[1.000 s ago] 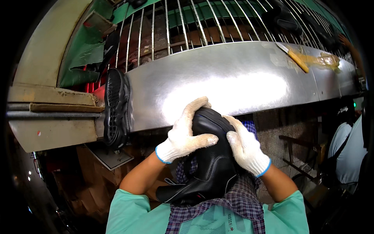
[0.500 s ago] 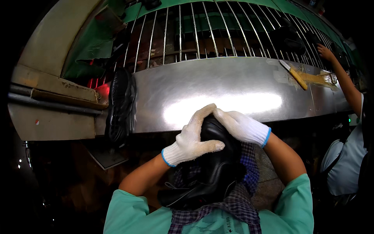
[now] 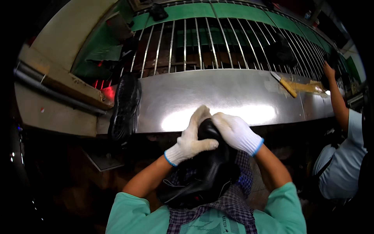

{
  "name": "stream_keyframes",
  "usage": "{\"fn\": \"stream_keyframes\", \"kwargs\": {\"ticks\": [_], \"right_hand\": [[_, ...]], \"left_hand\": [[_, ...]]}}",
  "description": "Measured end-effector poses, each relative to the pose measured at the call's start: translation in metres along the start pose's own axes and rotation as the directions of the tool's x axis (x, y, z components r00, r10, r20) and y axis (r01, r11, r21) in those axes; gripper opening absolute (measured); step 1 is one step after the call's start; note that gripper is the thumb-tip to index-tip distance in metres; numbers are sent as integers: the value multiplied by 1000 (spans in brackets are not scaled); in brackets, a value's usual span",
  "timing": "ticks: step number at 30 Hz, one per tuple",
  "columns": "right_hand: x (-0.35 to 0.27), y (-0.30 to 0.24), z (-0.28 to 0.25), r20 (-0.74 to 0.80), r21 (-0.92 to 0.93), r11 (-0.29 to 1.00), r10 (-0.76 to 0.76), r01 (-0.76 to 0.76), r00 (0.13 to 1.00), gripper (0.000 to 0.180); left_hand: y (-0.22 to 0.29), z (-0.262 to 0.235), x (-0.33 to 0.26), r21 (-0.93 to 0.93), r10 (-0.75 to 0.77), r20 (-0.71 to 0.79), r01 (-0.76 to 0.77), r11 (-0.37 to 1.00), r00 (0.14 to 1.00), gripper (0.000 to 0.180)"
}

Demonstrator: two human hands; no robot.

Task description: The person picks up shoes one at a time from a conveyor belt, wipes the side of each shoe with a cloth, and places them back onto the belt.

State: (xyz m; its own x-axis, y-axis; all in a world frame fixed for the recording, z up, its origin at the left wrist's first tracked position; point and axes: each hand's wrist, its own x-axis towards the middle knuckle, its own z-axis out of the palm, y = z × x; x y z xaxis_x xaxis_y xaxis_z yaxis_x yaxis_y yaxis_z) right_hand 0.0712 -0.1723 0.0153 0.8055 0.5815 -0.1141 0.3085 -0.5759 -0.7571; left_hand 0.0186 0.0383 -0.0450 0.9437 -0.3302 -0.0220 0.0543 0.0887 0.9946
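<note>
A black leather boot (image 3: 212,165) lies across my lap, toe pointing toward the metal table edge. My left hand (image 3: 191,141), in a white knit glove with a blue cuff, wraps the toe from the left, its thumb lying over the top. From the other side, my right hand (image 3: 236,133), gloved alike, presses bent fingers on the toe close to the left fingertips. The underside of the toe is hidden. To the left, a black shoe (image 3: 124,105) rests on the metal surface, its front overhanging the edge.
Beyond the steel table (image 3: 167,93) runs a rack of metal bars (image 3: 198,43) bearing a dark shoe (image 3: 281,50). A yellow-handled knife (image 3: 287,87) lies at the table's right, near brown tape (image 3: 311,87). At far right, a co-worker's arm (image 3: 338,99) reaches toward the rack.
The view has shifted slightly, showing more of the rack. Both my hands stay on the boot's toe; the right fingers look more curled over it.
</note>
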Motion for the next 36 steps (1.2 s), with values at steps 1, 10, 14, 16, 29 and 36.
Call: {"fn": "stream_keyframes", "kwargs": {"ticks": [1,10,14,16,29,36], "right_hand": [[-11,-10,-5,-41,161,985,73,-66,996,45],[-81,-14,-3,-171,487,866,-33,114,985,59],[-84,-13,-9,-266,249,944,-150,219,952,54],[-86,-22,-23,-212,130,979,-128,157,969,50],[-70,-63,-67,-51,55,998,-6,8,999,74],[-130,-41,-44,-597,125,851,-346,511,724,103]], "left_hand": [[9,4,-9,-129,-89,30,92,987,996,136],[10,18,-30,-359,-167,197,229,904,966,111],[12,25,-31,-300,-159,182,208,931,970,112],[24,27,-32,-228,-138,174,176,958,975,112],[87,35,-17,317,-308,290,212,924,906,121],[-18,0,-100,-423,-439,197,480,768,876,95]]}}
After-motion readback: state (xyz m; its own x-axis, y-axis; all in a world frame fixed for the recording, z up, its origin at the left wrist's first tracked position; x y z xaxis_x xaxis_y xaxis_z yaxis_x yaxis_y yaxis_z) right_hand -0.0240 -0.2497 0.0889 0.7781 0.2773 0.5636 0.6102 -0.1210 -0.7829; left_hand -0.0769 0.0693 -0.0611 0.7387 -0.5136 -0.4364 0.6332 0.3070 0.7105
